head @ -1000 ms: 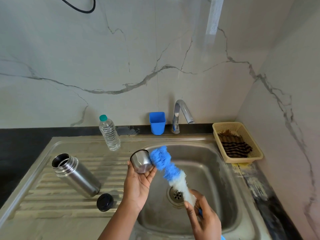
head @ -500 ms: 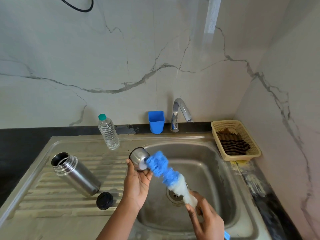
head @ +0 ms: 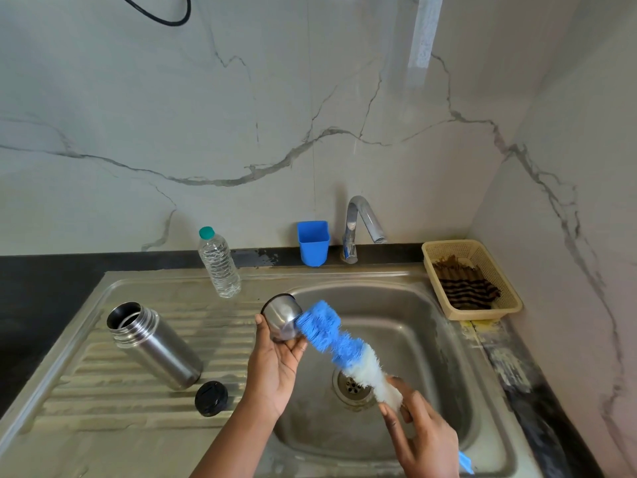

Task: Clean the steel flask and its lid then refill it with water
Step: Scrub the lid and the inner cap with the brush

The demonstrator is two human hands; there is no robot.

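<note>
My left hand (head: 275, 367) holds the small steel lid cup (head: 282, 315) above the sink's left rim, thumb on its side. My right hand (head: 422, 432) grips the handle of a blue and white bottle brush (head: 339, 346), whose blue tip presses against the outside of the lid cup. The open steel flask (head: 153, 346) stands tilted on the ribbed drainboard at the left. A black inner stopper (head: 211, 398) lies beside the flask's base.
The steel sink basin (head: 413, 339) with its drain lies under the brush. A clear water bottle (head: 220, 263), a blue cup (head: 313, 243) and the tap (head: 360, 225) stand along the back. A beige basket (head: 506, 298) holding a striped cloth sits at the right.
The brush has slid along the lid cup, its blue tip now against the cup's outer side. The lid cup has shifted slightly in my left hand.
</note>
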